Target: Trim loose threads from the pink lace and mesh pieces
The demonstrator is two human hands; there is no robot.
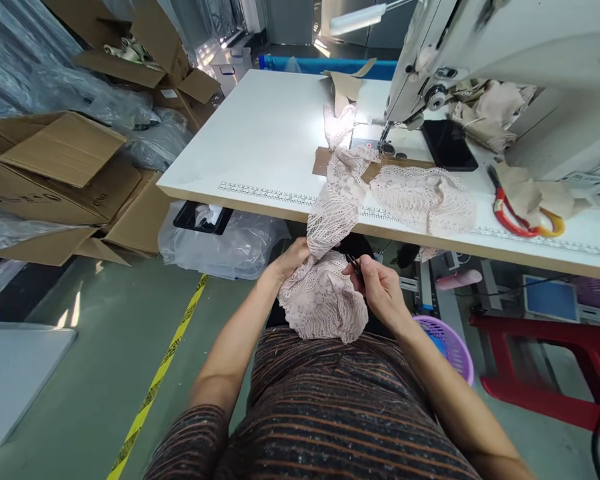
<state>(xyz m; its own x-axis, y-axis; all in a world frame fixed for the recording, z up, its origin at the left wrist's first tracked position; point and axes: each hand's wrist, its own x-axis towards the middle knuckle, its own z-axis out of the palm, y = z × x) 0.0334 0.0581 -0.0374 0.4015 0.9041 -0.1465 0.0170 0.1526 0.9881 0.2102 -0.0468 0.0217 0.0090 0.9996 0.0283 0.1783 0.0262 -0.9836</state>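
Pale pink lace fabric [325, 297] lies bunched over my lap and runs up across the table edge toward the sewing machine [420, 73]. My left hand [294, 259] is closed on the lace at its upper left side. In my right hand [380, 287] is a small dark pair of thread snips [354, 265], its tips pointing at the lace. Another piece of lace [425, 197] rests on the table to the right, near the front edge. Brown paper strips [400, 163] lie beneath the lace by the needle.
On the white table [240, 133] are red-and-yellow scissors [517, 217] and a black phone [447, 143]. Cardboard boxes [60, 167] and plastic wrap stand at left. A purple basket [445, 343] and a red stool [545, 333] are on the floor at right.
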